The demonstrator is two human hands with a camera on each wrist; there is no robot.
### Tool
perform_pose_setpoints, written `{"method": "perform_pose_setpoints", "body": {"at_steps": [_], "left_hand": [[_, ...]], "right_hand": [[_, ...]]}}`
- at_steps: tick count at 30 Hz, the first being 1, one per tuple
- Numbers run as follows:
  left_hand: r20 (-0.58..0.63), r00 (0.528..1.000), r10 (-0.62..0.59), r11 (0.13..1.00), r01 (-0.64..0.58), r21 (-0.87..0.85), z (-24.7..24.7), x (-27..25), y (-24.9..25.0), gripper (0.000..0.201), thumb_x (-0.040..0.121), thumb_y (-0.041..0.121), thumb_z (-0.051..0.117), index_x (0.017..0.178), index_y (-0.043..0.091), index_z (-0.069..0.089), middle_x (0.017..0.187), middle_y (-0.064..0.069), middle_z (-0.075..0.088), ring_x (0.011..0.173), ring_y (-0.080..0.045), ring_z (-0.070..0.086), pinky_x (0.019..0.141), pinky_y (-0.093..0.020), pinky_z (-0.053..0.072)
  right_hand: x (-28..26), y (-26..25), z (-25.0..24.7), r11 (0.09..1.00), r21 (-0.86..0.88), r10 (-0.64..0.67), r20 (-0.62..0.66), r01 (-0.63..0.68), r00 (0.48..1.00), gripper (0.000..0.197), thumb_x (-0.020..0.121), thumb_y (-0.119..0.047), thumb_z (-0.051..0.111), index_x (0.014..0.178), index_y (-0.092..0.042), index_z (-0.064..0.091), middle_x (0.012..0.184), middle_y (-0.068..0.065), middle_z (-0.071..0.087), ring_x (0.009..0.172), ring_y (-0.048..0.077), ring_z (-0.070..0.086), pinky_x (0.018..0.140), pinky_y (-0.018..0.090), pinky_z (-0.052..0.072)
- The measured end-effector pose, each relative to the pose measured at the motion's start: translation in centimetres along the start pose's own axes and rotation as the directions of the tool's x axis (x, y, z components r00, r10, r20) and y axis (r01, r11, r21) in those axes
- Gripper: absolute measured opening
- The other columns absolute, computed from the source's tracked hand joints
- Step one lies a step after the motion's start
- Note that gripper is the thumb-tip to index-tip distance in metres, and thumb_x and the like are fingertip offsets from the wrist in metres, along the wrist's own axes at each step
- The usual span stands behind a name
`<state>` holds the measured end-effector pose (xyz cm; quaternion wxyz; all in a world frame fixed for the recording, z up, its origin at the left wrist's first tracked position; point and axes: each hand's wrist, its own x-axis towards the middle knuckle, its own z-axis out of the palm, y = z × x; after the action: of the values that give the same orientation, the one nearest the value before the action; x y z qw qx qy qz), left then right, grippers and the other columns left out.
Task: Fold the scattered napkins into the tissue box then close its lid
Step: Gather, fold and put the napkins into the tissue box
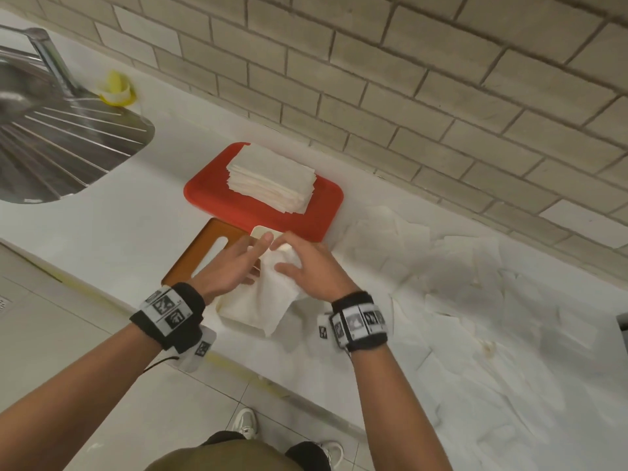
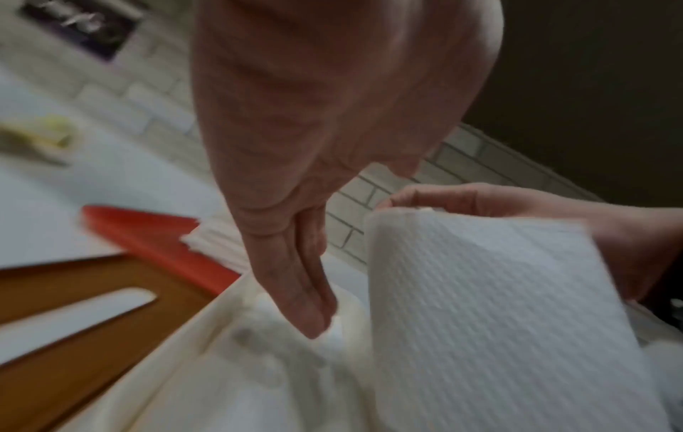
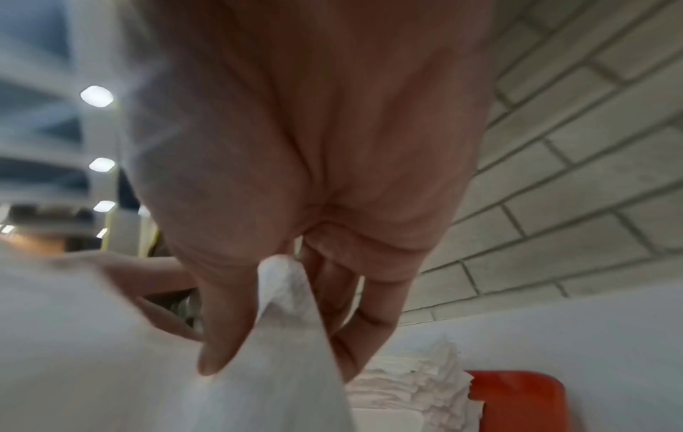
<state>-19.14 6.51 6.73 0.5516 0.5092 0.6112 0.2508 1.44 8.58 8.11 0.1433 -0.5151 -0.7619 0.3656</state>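
A cream tissue box [image 1: 262, 229] stands on the white counter, mostly covered by my hands. Its wooden lid [image 1: 204, 249] with a long slot lies flat to the box's left. My left hand [image 1: 251, 253] has straight fingers [image 2: 306, 307] that press down on napkins inside the box [image 2: 177, 345]. My right hand [image 1: 289, 256] pinches a white embossed napkin [image 1: 268, 297] between thumb and fingers and holds it over the box. The napkin [image 2: 499, 321] curves over into a fold. In the right wrist view its top [image 3: 284, 280] pokes up between my thumb and fingers.
A red tray [image 1: 210, 195] behind the box carries a stack of folded napkins [image 1: 272, 178]. Several loose napkins [image 1: 458, 283] lie spread over the counter to the right. A steel sink [image 1: 51, 141] and a yellow item [image 1: 115, 86] sit far left. A brick wall backs the counter.
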Motion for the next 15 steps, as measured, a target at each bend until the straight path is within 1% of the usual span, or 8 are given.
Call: {"method": "perform_pose_setpoints", "body": {"at_steps": [1,2,4,6,7,9,11,15], "left_hand": [[0.026,0.998,-0.051,0.995,0.053,-0.081,-0.4,0.4,-0.6,0.082,0.087,0.089,0.052,0.141,0.028,0.055,0.126,-0.001,0.074,0.109,-0.022,0.076,0.098,-0.049,0.062],[0.036,0.997,-0.072,0.99,0.075,-0.116,-0.6,0.8,-1.2,0.068,0.093,0.075,0.061,0.139,0.026,0.055,0.124,-0.005,0.075,0.106,-0.024,0.077,0.096,-0.049,0.063],[-0.013,0.997,-0.075,0.996,0.074,-0.047,-1.0,1.2,-2.3,0.039,0.103,0.034,0.069,0.137,0.021,0.054,0.119,-0.011,0.074,0.103,-0.026,0.076,0.089,-0.044,0.065],[-0.069,0.997,-0.046,0.993,0.053,0.102,-1.2,1.3,-3.5,0.037,0.103,0.014,0.067,0.135,0.023,0.051,0.115,-0.008,0.071,0.099,-0.024,0.07,0.076,-0.035,0.06],[-0.098,0.995,-0.027,0.985,0.043,0.168,-1.3,1.2,-3.7,0.037,0.103,0.012,0.066,0.134,0.024,0.05,0.113,-0.005,0.07,0.098,-0.022,0.068,0.071,-0.03,0.054],[-0.132,0.991,0.016,0.963,0.02,0.268,-1.0,1.3,-4.2,0.039,0.103,0.012,0.065,0.135,0.021,0.044,0.108,-0.002,0.069,0.098,-0.02,0.067,0.072,-0.027,0.049],[-0.129,0.991,0.036,0.933,0.013,0.36,-0.4,1.4,-4.4,0.042,0.103,0.013,0.065,0.136,0.019,0.039,0.102,-0.001,0.068,0.092,-0.017,0.065,0.073,-0.027,0.048],[-0.089,0.994,0.056,0.848,-0.001,0.53,0.4,1.6,-4.6,0.042,0.103,0.014,0.061,0.133,0.021,0.033,0.094,-0.004,0.065,0.083,-0.02,0.066,0.069,-0.032,0.051]], "right_hand": [[1.2,-0.4,-0.2,0.999,-0.034,-0.01,0.059,0.012,0.998,0.034,0.102,-0.028,0.073,0.126,-0.043,0.054,0.116,0.006,0.07,0.1,0.023,0.064,0.085,0.039,0.051],[2.4,-0.6,-0.6,0.998,-0.058,-0.021,0.093,0.026,0.995,0.04,0.101,-0.025,0.075,0.129,-0.042,0.052,0.116,0.009,0.068,0.097,0.023,0.063,0.082,0.04,0.051],[4.4,-0.6,-1.2,0.995,-0.09,-0.024,0.1,0.033,0.995,0.051,0.097,-0.021,0.079,0.134,-0.041,0.049,0.121,0.009,0.065,0.102,0.024,0.063,0.088,0.042,0.053],[6.1,-0.3,-1.6,0.995,-0.103,0.004,0.073,0.003,0.997,0.059,0.096,-0.02,0.081,0.138,-0.042,0.046,0.126,0.008,0.059,0.11,0.024,0.058,0.096,0.045,0.054],[6.8,-0.2,-1.7,0.994,-0.108,0.015,0.058,-0.009,0.998,0.062,0.096,-0.018,0.081,0.141,-0.04,0.045,0.128,0.006,0.056,0.111,0.023,0.056,0.097,0.042,0.052],[8.1,0.2,-1.4,0.992,-0.121,0.037,0.029,-0.033,0.999,0.065,0.096,-0.013,0.081,0.145,-0.035,0.044,0.128,0.008,0.053,0.109,0.021,0.051,0.095,0.037,0.047],[9.3,0.6,-0.4,0.989,-0.141,0.047,0.014,-0.044,0.999,0.064,0.095,-0.01,0.081,0.142,-0.032,0.044,0.129,0.013,0.054,0.107,0.024,0.053,0.095,0.039,0.049],[9.5,1.1,1.9,0.976,-0.217,0.045,0.055,-0.032,0.997,0.051,0.097,-0.008,0.078,0.134,-0.025,0.046,0.122,0.01,0.052,0.101,0.029,0.062,0.094,0.045,0.056]]}}
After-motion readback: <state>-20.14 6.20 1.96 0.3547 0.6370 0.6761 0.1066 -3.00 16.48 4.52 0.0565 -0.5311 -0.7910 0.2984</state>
